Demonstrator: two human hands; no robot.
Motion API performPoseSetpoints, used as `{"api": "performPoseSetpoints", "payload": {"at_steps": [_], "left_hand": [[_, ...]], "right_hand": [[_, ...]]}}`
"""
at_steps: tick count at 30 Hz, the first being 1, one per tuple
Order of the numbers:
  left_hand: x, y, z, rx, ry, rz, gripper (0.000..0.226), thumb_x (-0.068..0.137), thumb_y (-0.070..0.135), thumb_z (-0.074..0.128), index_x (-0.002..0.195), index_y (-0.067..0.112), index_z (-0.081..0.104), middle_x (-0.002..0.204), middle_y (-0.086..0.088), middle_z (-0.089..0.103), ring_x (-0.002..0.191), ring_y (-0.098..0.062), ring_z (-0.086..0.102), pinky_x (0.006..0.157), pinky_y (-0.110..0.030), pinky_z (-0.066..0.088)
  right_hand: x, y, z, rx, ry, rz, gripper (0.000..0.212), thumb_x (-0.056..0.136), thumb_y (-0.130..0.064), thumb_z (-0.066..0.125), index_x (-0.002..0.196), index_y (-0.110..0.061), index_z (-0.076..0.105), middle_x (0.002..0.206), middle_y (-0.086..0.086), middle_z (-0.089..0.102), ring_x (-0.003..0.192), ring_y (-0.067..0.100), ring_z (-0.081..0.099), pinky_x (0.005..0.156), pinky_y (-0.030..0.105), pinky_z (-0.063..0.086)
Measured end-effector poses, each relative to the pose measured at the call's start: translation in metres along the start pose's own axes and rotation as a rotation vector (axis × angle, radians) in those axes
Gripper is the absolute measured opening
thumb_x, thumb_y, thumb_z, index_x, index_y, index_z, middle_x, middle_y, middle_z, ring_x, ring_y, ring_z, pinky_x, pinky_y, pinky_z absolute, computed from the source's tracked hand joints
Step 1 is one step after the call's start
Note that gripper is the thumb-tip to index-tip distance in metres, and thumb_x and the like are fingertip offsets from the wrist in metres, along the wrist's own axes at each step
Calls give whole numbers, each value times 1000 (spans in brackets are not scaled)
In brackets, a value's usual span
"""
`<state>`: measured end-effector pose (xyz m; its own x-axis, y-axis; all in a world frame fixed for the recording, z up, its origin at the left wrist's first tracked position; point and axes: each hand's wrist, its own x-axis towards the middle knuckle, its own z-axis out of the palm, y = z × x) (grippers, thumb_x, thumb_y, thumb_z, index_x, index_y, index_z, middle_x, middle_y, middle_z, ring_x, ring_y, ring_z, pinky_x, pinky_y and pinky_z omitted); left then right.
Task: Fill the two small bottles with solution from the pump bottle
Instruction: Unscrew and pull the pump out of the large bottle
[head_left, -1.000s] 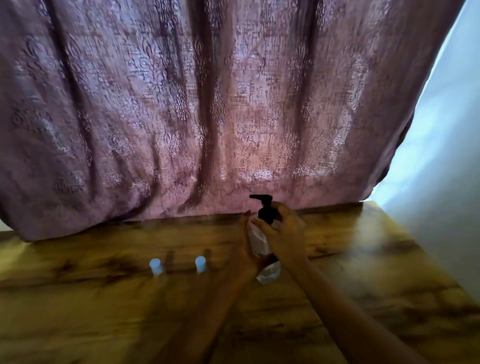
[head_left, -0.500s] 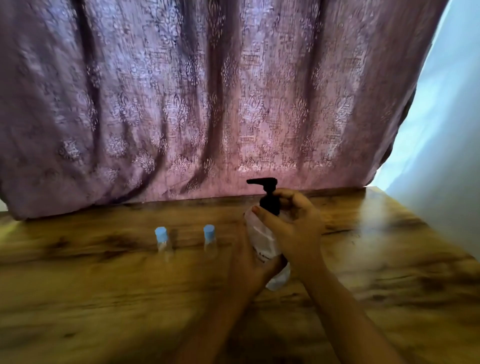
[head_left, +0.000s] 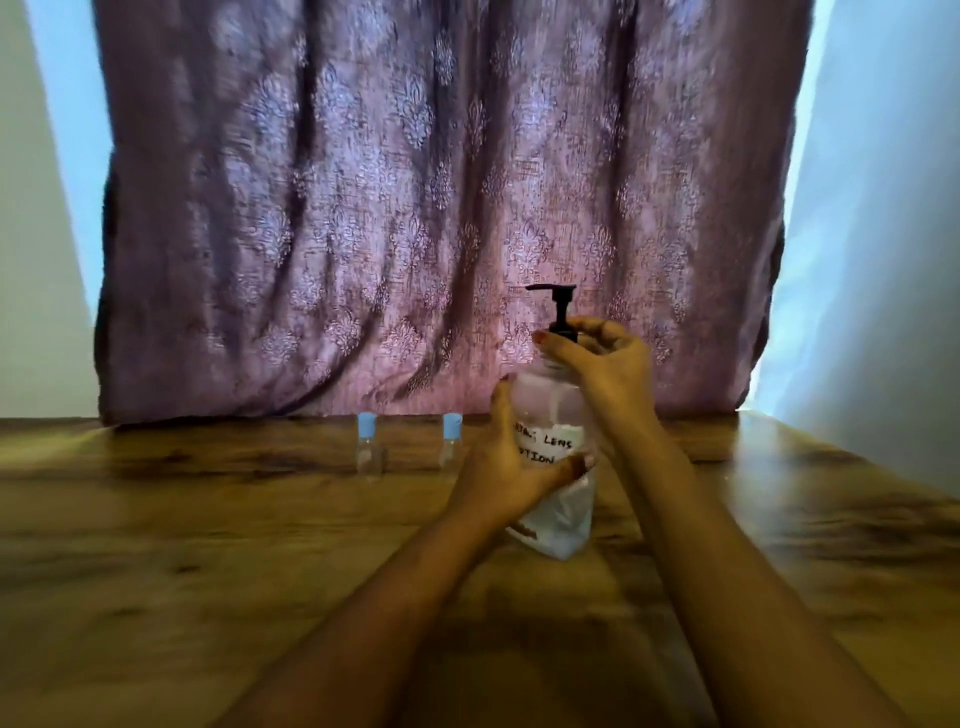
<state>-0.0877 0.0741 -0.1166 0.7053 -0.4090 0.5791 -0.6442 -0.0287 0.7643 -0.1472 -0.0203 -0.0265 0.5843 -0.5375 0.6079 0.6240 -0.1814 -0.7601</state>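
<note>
We have raised the pump bottle (head_left: 553, 441) upright, left hand (head_left: 506, 480) gripping its body, right hand (head_left: 602, 358) pinching the collar, both small bottles (head_left: 370, 447) still capped

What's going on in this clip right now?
A person has both hands on a clear pump bottle at a wooden table. The left hand wraps the bottle's body over its handwritten label, while the right hand grips the collar below the black pump head. Two small bottles stand to the left by the curtain, apart from the hands, blue caps on. Nothing has been dispensed into them yet.
</note>
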Motion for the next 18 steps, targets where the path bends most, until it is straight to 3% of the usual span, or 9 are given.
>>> {"api": "performPoseSetpoints", "payload": {"at_steps": [2, 4, 6, 12, 15, 18], "left_hand": [[-7, 8, -13, -76, -86, -20, 105, 66, 41, 86, 149, 31, 23, 151, 3, 40, 135, -13, 43, 108, -35, 43], [-14, 14, -24, -236, -152, -75, 96, 59, 43, 85, 139, 34, 33, 133, -1, 56, 114, -14, 60, 82, -26, 57], [-20, 21, -35, -396, -197, -134, 88, 54, 38, 82, 131, 31, 40, 124, -6, 61, 103, -15, 63, 65, -18, 56], [-12, 19, -34, -472, -292, -139, 70, 50, 32, 90, 113, 32, 59, 98, 2, 77, 88, -14, 74, 66, -23, 58], [-15, 20, -23, -462, -241, -83, 59, 55, 35, 89, 107, 32, 61, 98, 1, 77, 91, -19, 74, 70, -27, 59], [-21, 20, -20, -449, -216, -44, 63, 56, 38, 86, 111, 30, 56, 102, 1, 76, 93, -18, 73, 71, -27, 59]], "right_hand": [[-7, -5, -2, 37, -15, 8, 25, 67, -6, 79, 87, -10, 65, 70, -3, 73, 67, 11, 70, 57, 17, 53], [-12, -10, -6, 65, -53, 12, 25, 68, -4, 77, 89, -10, 65, 73, -3, 74, 70, 12, 71, 59, 18, 54], [-14, -13, -10, 88, -101, 3, 25, 67, -4, 75, 88, -11, 66, 76, -2, 74, 73, 14, 71, 62, 22, 56], [-11, -20, -19, 220, -152, -54, 29, 58, -14, 76, 85, -14, 67, 80, 0, 75, 71, 14, 71, 58, 24, 56], [-8, -24, -23, 251, -171, -76, 32, 59, -15, 74, 89, -9, 65, 79, 0, 75, 71, 13, 71, 57, 22, 56], [-11, -25, -21, 243, -221, -55, 30, 61, -13, 72, 90, -9, 65, 80, -1, 75, 75, 12, 71, 61, 21, 56]]}}
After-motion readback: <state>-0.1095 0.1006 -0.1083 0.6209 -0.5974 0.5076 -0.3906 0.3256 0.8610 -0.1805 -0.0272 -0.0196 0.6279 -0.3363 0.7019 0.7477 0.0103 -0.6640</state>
